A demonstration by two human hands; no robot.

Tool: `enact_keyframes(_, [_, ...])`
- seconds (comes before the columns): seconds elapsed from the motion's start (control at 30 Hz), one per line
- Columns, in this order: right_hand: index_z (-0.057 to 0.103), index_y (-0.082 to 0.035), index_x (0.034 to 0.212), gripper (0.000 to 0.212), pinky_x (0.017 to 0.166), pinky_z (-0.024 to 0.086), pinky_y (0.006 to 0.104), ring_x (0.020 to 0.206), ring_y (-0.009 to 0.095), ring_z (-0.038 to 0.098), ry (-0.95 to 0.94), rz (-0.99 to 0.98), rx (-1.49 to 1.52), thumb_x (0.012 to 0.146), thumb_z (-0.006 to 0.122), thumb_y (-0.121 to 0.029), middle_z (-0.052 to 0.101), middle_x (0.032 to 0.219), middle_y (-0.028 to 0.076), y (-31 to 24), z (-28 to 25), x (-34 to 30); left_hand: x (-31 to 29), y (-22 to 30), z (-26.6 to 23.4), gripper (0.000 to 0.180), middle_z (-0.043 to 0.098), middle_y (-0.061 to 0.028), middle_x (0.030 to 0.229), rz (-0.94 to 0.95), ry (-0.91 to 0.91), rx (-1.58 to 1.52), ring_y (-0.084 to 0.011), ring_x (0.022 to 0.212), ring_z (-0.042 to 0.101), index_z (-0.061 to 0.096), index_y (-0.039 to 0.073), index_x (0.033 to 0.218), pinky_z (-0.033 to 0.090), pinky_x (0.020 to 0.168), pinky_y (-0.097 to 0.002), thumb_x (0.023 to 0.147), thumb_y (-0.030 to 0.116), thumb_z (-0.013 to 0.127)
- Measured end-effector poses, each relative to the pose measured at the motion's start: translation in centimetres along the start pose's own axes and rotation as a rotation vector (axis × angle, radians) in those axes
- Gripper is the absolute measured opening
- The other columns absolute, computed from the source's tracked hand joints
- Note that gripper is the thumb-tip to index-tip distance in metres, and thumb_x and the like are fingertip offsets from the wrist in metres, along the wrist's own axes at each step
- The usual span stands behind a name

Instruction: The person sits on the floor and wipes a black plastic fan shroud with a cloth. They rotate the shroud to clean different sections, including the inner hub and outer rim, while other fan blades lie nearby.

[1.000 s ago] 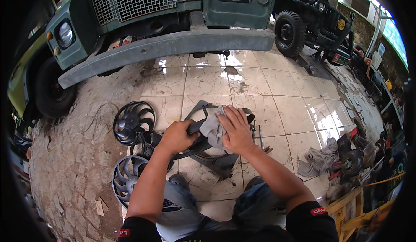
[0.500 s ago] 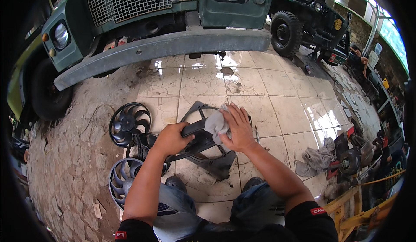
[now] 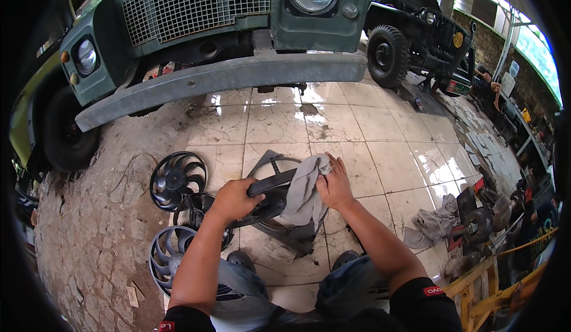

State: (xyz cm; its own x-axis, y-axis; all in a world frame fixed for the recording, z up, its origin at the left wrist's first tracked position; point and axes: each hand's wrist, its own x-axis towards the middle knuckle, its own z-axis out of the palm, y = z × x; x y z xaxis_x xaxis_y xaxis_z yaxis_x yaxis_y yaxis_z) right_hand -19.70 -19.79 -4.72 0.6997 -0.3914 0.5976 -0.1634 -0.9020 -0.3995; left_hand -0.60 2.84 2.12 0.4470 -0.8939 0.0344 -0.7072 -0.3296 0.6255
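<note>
My left hand [image 3: 235,200] is wrapped round the end of a black plastic fan shroud [image 3: 272,183], which is held up in front of my knees. In my right hand [image 3: 336,186] a grey cloth [image 3: 305,190] is bunched at its top, and the rest hangs down over the right part of the shroud. Part of a dark plastic frame with a large round opening [image 3: 297,241] shows below, between my feet; the cloth and shroud hide much of it. To the left lie a black fan [image 3: 174,179] and a grey-bladed fan [image 3: 169,254], partly behind my left forearm.
A green vehicle's grey bumper [image 3: 220,79] spans the far side. Another off-road vehicle [image 3: 416,40] stands at far right. Crumpled rags [image 3: 437,220] and car parts lie right on the tiled floor [image 3: 386,153]. A yellow wooden frame [image 3: 505,293] is near right; rough paving [image 3: 101,225] is left.
The cloth, bunched under my right palm before, now hangs open from my closed right fingers. My right hand has shifted slightly down and is turned. My left hand keeps its hold; the view has tilted up.
</note>
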Motion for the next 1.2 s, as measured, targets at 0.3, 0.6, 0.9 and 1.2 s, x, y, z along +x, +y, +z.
enact_keyframes(0.3, [0.055, -0.009, 0.137, 0.048, 0.118, 0.025, 0.0560, 0.138, 0.037, 0.044, -0.048, -0.109, 0.021, 0.095, 0.048, -0.030, 0.052, 0.142, 0.018, -4.7, -0.7, 0.4, -0.5, -0.7, 0.2, 0.032, 0.073, -0.0171, 0.091, 0.030, 0.035, 0.039, -0.0367, 0.088, 0.069, 0.072, 0.009, 0.106, 0.054, 0.080, -0.0437, 0.081, 0.029, 0.077])
enact_keyframes(0.6, [0.064, 0.001, 0.118, 0.033, 0.106, 0.042, 0.0506, 0.122, 0.039, 0.057, 0.103, -0.068, 0.034, 0.094, 0.050, -0.017, 0.064, 0.123, 0.023, -4.8, 0.1, 0.2, -0.8, -0.7, 0.2, 0.036, 0.073, -0.0176, 0.093, 0.011, 0.011, 0.070, -0.0373, 0.092, 0.069, 0.073, 0.010, 0.109, 0.054, 0.083, -0.0458, 0.079, 0.031, 0.077])
enact_keyframes(0.9, [0.062, -0.004, 0.123, 0.034, 0.103, 0.045, 0.0484, 0.118, 0.041, 0.057, -0.207, 0.409, 0.375, 0.095, 0.045, -0.014, 0.060, 0.130, 0.020, 0.4, -2.7, 0.8, -0.1, 0.6, 0.1, 0.038, 0.073, -0.0165, 0.090, -0.009, 0.088, 0.066, -0.0367, 0.088, 0.070, 0.071, 0.011, 0.112, 0.054, 0.080, -0.0437, 0.079, 0.029, 0.079])
enact_keyframes(1.2, [0.059, -0.001, 0.129, 0.037, 0.105, 0.043, 0.0478, 0.124, 0.044, 0.053, 0.024, -0.274, -0.032, 0.101, 0.046, -0.022, 0.055, 0.137, 0.024, -4.2, -1.9, 0.9, 0.3, 1.3, 0.5, 0.039, 0.073, -0.0172, 0.093, 0.007, 0.138, 0.117, -0.0357, 0.088, 0.071, 0.070, 0.010, 0.115, 0.054, 0.078, -0.0424, 0.081, 0.026, 0.079])
